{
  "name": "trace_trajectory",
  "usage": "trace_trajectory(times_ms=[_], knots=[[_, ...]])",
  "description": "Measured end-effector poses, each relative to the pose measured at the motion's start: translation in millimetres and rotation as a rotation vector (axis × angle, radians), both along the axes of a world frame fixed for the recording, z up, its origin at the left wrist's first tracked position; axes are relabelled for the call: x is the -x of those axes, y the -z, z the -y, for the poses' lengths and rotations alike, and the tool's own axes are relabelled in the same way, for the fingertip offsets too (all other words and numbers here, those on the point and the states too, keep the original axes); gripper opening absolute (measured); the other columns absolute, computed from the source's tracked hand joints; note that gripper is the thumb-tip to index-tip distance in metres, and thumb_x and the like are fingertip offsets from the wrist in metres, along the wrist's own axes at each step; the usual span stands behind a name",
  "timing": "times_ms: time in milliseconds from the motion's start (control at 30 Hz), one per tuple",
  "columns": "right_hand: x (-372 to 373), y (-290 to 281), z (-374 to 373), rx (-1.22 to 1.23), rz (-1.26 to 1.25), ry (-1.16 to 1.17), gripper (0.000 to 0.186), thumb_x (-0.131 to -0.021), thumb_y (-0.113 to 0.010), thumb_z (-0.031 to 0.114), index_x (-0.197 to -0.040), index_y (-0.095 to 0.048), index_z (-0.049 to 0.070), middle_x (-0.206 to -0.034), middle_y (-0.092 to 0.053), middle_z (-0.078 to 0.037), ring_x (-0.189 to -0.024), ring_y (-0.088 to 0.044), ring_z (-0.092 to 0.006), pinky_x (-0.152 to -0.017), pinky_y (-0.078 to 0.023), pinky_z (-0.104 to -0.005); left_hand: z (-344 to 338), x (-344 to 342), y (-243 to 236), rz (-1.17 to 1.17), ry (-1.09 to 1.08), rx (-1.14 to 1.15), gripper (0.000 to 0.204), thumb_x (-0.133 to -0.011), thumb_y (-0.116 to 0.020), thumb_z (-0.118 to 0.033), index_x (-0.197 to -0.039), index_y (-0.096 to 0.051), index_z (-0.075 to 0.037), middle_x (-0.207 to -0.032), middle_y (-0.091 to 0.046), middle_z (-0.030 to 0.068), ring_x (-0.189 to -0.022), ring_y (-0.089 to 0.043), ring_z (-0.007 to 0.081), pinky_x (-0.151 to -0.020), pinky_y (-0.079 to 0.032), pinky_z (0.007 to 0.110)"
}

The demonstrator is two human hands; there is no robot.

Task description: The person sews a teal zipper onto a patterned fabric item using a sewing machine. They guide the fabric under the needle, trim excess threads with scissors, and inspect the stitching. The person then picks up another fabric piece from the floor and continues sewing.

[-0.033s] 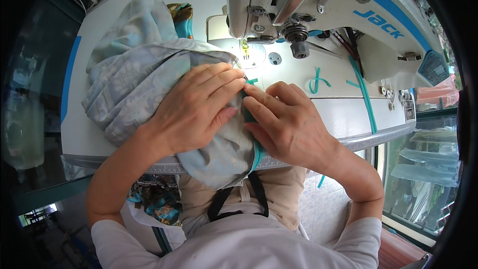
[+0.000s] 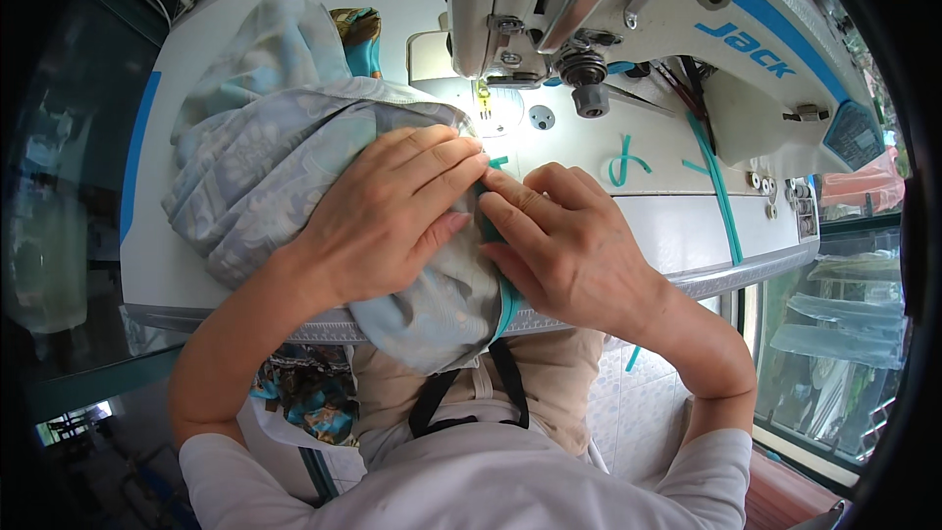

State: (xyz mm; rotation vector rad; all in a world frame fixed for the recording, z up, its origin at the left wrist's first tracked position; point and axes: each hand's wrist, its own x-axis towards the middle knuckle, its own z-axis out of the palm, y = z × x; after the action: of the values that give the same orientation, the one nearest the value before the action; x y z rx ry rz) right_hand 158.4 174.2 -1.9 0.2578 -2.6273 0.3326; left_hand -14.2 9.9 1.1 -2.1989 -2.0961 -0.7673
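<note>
A pale blue-grey floral cloth lies bunched on the sewing table, its front part hanging over the table edge. A narrow green tape runs along the cloth's right edge. My left hand rests flat on the cloth, fingers stretched forward and thumb apart, the fingertips by the cloth's edge. My right hand is closed on the green tape at that edge, its index fingertip meeting the left fingertips. The curled fingers hide the exact grip. Just beyond the hands is the lit needle area of a sewing machine.
Dark-handled scissors lie under the machine arm. A looped green tape scrap and longer green strips lie to the right. Patterned brown-and-teal cloth sits behind the floral one. A ruler strip follows the table's front edge.
</note>
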Motion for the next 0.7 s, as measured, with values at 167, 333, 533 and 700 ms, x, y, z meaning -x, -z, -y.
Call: trace_trajectory(times_ms=[167, 333, 533, 700], knots=[[1, -1, -4, 0.008, -0.026, -0.021, 0.034, -0.08, -0.078, 0.016, -0.105, -0.065, -0.002, -0.115, -0.069, -0.011, -0.083, -0.057, -0.0224, -0.074, -0.049, -0.0353, -4, 4, -4, -0.039, 0.0, 0.017, 0.052, -0.086, -0.073, -0.013, -0.136, -0.063, -0.002, -0.143, -0.056, 0.0171, -0.138, -0.049, 0.0375, -0.116, -0.039, 0.049], [6, -3, -8, 0.007, 0.018, -0.022, 0.035, -0.079, -0.078, 0.016, -0.106, -0.065, -0.003, -0.11, -0.068, -0.01, -0.084, -0.057, -0.0228, -0.075, -0.05, -0.0352, -12, 14, 0, -0.02, -0.032, -0.031, 0.05, -0.083, -0.077, -0.02, -0.13, -0.069, -0.007, -0.141, -0.057, 0.022, -0.135, -0.05, 0.0417, -0.115, -0.039, 0.049], [10, -9, -12, 0.028, 0.097, 0.028, 0.048, -0.078, -0.081, 0.016, -0.119, -0.065, -0.003, -0.127, -0.068, -0.016, -0.087, -0.062, -0.0283, -0.081, -0.054, -0.0384, -31, 39, 0, 0.071, 0.022, -0.004, 0.041, -0.082, -0.08, -0.023, -0.121, -0.074, -0.008, -0.133, -0.061, 0.0236, -0.128, -0.054, 0.0432, -0.112, -0.042, 0.05], [13, -5, -13, 0.049, 0.073, 0.046, 0.049, -0.078, -0.081, 0.017, -0.119, -0.065, -0.003, -0.126, -0.069, -0.015, -0.087, -0.062, -0.0287, -0.081, -0.054, -0.0383, -32, 45, -1, -0.005, 0.014, 0.064, 0.044, -0.084, -0.078, -0.021, -0.126, -0.071, -0.008, -0.13, -0.061, 0.0225, -0.125, -0.056, 0.0415, -0.111, -0.043, 0.048]])
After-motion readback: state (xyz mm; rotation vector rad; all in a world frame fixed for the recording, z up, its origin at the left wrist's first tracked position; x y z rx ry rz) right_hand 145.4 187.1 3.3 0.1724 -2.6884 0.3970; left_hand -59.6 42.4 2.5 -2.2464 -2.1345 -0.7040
